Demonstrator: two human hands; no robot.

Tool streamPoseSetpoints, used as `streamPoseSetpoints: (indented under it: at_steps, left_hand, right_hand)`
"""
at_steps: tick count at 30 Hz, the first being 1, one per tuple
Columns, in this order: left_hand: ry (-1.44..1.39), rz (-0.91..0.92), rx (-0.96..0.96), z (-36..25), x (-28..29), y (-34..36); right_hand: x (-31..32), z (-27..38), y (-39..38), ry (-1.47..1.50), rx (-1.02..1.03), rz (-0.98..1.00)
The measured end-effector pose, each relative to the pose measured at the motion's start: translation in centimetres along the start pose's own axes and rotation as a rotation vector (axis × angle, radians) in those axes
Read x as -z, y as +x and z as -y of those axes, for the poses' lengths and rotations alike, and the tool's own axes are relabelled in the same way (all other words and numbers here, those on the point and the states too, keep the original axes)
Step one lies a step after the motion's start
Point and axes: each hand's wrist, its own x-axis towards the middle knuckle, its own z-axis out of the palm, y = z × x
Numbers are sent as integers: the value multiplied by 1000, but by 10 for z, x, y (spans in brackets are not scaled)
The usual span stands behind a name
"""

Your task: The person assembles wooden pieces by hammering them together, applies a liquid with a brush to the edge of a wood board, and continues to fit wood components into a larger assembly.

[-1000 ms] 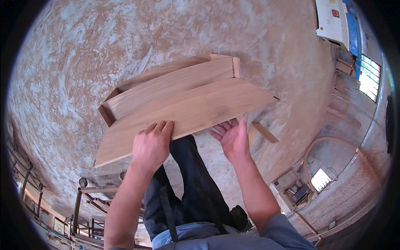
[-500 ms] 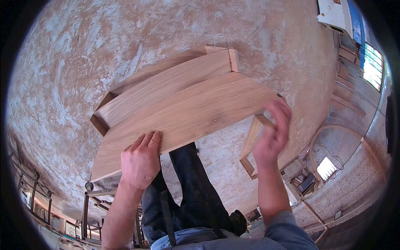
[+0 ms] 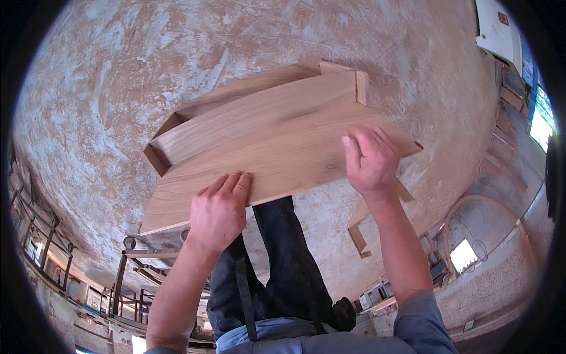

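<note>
A long pale wooden board [image 3: 283, 154] lies tilted before me, its near edge toward my legs. My left hand [image 3: 219, 211] grips that near edge left of the middle, fingers flat together on the top face; its thumb is hidden. Over the right part of the board is my right hand [image 3: 374, 162], fingers curled in and thumb apart. Whether it holds anything small is hidden. Against the board's far side is a box-like wooden frame [image 3: 253, 112] with a long side panel and short end pieces. A dark mark [image 3: 418, 145] shows at the board's right tip.
A narrow wooden frame piece [image 3: 357, 237] stands on the blotchy floor [image 3: 130, 88], right of my legs [image 3: 289, 265]. Metal racks [image 3: 118, 283] are at the lower left. A white cabinet [image 3: 495, 35] and a thick curved hose [image 3: 451, 212] are along the right side.
My right hand has moved from the board's right end inward over its top face, fingers now more curled. The board and my left hand appear farther right and slightly higher in view.
</note>
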Motion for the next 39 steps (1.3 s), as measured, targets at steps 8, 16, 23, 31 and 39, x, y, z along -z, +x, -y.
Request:
streamPoseSetpoints:
  at_steps: [8, 16, 23, 31, 39]
  left_hand:
    - [20, -27, -6, -4, -3, 3]
    - [28, -10, 26, 0, -12, 10]
    - [43, -20, -4, 2, -17, 12]
    - [78, -75, 18, 4, -22, 9]
    - [104, -68, 26, 6, -28, 11]
  right_hand:
    - [34, 13, 2, -43, 165, -71]
    - [-1, 1, 6, -58, 116, -13]
    - [-17, 13, 20, -17, 78, 132]
    - [17, 3, -15, -11, 162, -55]
    - [-4, -30, 1, -64, 110, 1]
